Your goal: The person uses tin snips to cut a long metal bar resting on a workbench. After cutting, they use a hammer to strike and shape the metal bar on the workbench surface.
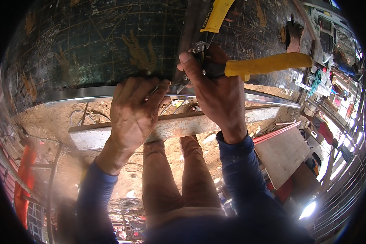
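Observation:
A long, thin, shiny metal strip [81, 94] lies along the near edge of the dark, scratched worktop [101, 49]. My left hand [134, 110] is closed over this strip, fingers bent onto its upper side. A small, thin, shiny piece shows between its fingers, too little to name. My right hand [217, 93] wraps round the head end of a two-handled tool with yellow grips [268, 66], its thumb raised on the metal head. One grip points right, the other away from me, so its handles are spread. The narrow metal tip lies close to the strip, just right of my left fingers; contact is hard to tell.
Below the worktop edge runs a worn, whitish beam [179, 128] in front of my legs. Sandy ground with loose wires lies underneath. At right stand a flat board [282, 152] and red bars [276, 132]. A person in red [325, 132] is farther right. Metal frames stand at left.

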`<state>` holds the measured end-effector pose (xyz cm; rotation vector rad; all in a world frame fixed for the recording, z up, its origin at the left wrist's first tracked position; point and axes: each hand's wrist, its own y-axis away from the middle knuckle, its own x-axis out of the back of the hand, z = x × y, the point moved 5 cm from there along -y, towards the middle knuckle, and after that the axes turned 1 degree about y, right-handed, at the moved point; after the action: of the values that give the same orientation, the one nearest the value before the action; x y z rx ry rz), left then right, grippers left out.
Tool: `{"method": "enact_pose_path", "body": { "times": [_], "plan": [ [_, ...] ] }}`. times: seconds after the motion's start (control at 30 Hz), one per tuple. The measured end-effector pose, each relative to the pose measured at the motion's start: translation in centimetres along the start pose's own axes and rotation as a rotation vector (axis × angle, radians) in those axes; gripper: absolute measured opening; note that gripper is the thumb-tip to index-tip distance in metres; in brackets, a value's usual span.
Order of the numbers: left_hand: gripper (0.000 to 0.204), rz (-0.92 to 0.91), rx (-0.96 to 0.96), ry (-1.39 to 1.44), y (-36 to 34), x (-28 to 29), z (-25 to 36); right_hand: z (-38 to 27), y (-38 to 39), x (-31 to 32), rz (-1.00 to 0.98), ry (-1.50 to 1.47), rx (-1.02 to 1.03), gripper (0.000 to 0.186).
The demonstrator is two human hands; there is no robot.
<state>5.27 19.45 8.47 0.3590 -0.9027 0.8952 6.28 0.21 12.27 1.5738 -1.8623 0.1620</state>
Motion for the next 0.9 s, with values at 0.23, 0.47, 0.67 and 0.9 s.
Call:
{"method": "enact_pose_path", "body": {
  "times": [0.23,0.47,0.67,0.9],
  "plan": [
    [0.030,0.019,0.005,0.016,0.25,-0.20,-0.17,-0.09,0.03,-0.20,0.014,-0.015,0.013,0.042],
    [0.032,0.030,0.005,0.011,0.11,0.04,-0.09,-0.48,0.00,-0.06,0.019,0.031,0.026,0.042],
    [0.028,0.059,-0.026,-0.005,-0.21,0.28,0.09,-0.38,0.21,-0.24,0.025,0.009,0.003,0.040],
    [0.027,0.061,-0.019,-0.002,-0.22,0.33,0.11,-0.45,0.15,-0.26,0.017,0.033,0.003,0.040]
  ]
}}
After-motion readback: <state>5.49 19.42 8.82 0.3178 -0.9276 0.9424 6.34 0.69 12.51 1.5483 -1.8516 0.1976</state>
